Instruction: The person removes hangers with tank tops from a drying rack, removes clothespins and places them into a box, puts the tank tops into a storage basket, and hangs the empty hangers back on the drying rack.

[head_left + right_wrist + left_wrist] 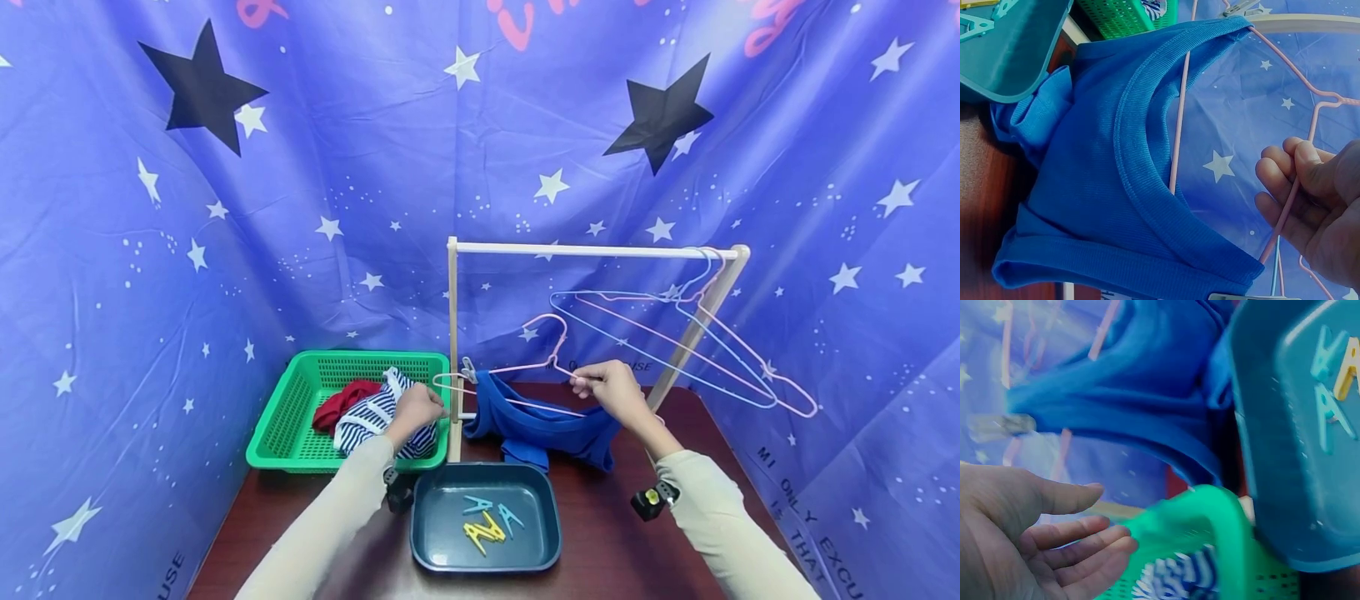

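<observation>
I'm pinching the pink hanger with the right fingers, likely steadying it; a clip is securing the blue garment, lower centre. The left fingers are hovering loosely extended, empty.

Dark words are showing on the starry backdrop around the bench.
Beyond the bench's right edge, the longest print is reading "MI ONLY EXCU", breaking off at the border of the head view, with "IS THAT" running beneath. Behind the far edge, a line is showing "M", "O" and "USE", the right hand covering its middle. Beside the left edge, fragment "USE" is standing. Overhead, cropped pink script is staying illegible.
</observation>
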Demonstrator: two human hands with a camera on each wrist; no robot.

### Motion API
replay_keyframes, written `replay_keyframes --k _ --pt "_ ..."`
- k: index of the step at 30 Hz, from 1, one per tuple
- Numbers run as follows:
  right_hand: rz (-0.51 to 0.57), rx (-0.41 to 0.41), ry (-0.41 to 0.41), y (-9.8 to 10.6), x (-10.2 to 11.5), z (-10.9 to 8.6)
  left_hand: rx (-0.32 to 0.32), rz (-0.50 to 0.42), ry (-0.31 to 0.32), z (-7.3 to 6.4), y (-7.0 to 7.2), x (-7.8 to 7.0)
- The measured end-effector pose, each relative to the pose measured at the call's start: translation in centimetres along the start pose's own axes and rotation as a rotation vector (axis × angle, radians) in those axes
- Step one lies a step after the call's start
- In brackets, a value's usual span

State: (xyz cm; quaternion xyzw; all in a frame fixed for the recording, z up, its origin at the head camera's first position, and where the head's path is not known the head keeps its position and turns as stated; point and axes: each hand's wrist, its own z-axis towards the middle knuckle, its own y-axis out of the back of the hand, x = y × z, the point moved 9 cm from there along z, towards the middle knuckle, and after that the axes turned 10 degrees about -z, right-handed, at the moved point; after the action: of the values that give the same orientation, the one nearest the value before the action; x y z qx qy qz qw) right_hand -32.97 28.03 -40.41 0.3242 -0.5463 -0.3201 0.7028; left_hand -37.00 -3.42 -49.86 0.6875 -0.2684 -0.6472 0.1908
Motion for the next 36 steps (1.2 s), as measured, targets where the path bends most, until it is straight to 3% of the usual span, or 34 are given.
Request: replay_keyframes --k 7,11,14,23,36 --pt "0.002 0.003 0.013 0.1 0.0 0.1 -0.088 -0.193 -0.211 -0.9 2.8 -4.2" --pt "0.008 0.004 0.025 0.2 0.3 0.1 -0.119 -0.288 -0.292 -1.0 4.0 -5.5" --pt "0.004 0.005 0.032 0.2 0.5 0.0 -0.096 -0.334 -0.312 -0.9 4.1 -5.9" --pt "0.014 0.008 0.041 0.3 0.8 0.1 0.063 -0.433 -0.319 -0.2 3.0 -6.1" --pt "0.015 -0.010 0.055 0.7 1.4 0.5 0.113 -0.455 -0.399 -0.3 3.3 -7.2"
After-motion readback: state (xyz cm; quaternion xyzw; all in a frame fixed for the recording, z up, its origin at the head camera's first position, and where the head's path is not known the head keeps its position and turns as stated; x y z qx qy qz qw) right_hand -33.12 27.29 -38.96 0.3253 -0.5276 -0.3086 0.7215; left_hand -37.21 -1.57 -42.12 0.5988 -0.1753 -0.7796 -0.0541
